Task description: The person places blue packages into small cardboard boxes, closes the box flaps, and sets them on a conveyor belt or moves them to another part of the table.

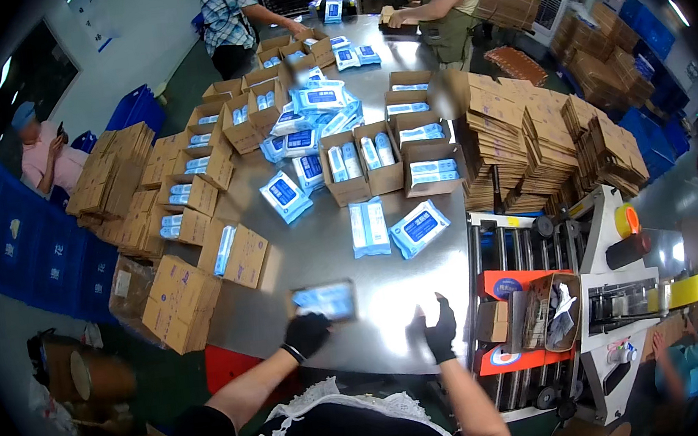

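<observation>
Near the front of the metal table point(286, 263), my left hand point(306, 335) in a black glove grips the near left corner of a small cardboard carton point(350, 313). A blue-and-white wipes pack point(329, 300) fills the carton; both are smeared by motion. My right hand point(440, 329), also black-gloved, hovers by the table's right edge, fingers apart and holding nothing. Beyond the carton lie a pale wipes pack point(369, 228) and a tilted one with a dark blue label point(420, 228). Farther back, a heap of packs point(319, 98) lies between open cartons point(346, 186).
A roller conveyor with a carton-taping machine point(610, 276) stands at right, below stacks of flattened cartons point(497, 130). Filled cartons point(188, 226) line the table's left side. Two people point(230, 13) point(450, 3) work at the far end. Blue bins point(15, 236) stand left.
</observation>
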Demonstrator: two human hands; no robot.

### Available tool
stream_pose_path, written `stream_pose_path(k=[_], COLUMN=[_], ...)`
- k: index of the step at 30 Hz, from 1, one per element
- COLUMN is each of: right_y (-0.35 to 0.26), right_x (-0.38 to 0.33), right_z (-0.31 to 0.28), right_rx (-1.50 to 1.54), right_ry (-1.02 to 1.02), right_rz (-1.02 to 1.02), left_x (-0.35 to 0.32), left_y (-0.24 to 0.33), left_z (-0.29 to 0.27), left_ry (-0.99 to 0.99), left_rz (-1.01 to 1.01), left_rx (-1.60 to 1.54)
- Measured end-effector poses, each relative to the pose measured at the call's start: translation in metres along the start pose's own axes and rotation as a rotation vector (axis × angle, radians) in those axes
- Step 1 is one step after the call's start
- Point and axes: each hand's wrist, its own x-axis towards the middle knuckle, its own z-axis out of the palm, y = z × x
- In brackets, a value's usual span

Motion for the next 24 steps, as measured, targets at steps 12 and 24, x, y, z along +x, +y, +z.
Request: stream_pose_path(k=[12, 24], right_y=[-0.051, -0.089], right_x=[-0.031, 0.035], right_z=[0.095, 0.064], right_rx=[-0.071, -0.109], right_ry=[0.100, -0.526], right_rz=[0.164, -0.025], left_x=[0.018, 0.057], left_y=[0.018, -0.044], left_z=[0.007, 0.069], left_ry=[0.025, 0.233], left_rz=[0.158, -0.088], left_rx=[-0.146, -1.054])
